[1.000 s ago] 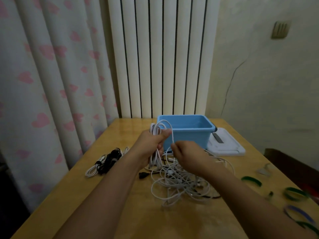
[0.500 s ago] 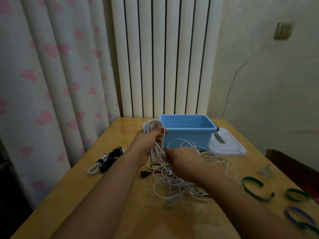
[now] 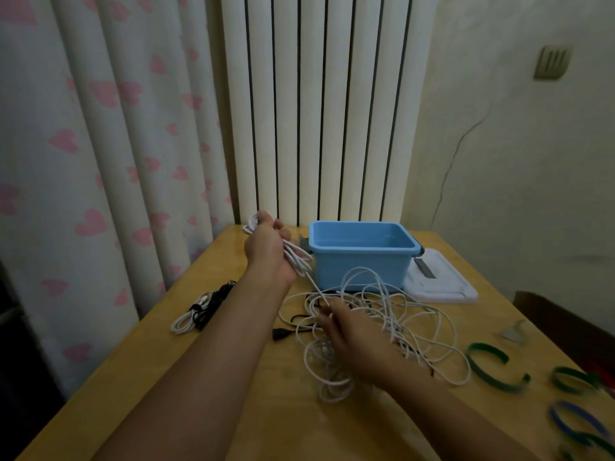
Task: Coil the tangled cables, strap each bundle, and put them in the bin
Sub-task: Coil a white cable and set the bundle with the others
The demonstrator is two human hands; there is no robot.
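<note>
Above the table, I'm gripping coiled loops in my left hand (image 3: 266, 251); a taut strand is slanting down-right to my right hand (image 3: 346, 331), which is pinching it over the white cable tangle (image 3: 416, 324).

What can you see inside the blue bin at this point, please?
The blue bin shows only bare blue inner walls; no cable bundle is visible inside. Its near wall hides the floor closest to the camera, so that strip cannot be checked.

bins – 1 (image 3: 362, 257) | lids – 1 (image 3: 439, 281) | strapped cable bundles – 1 (image 3: 199, 309) | hands – 2 (image 3: 266, 251) (image 3: 352, 337)
</note>
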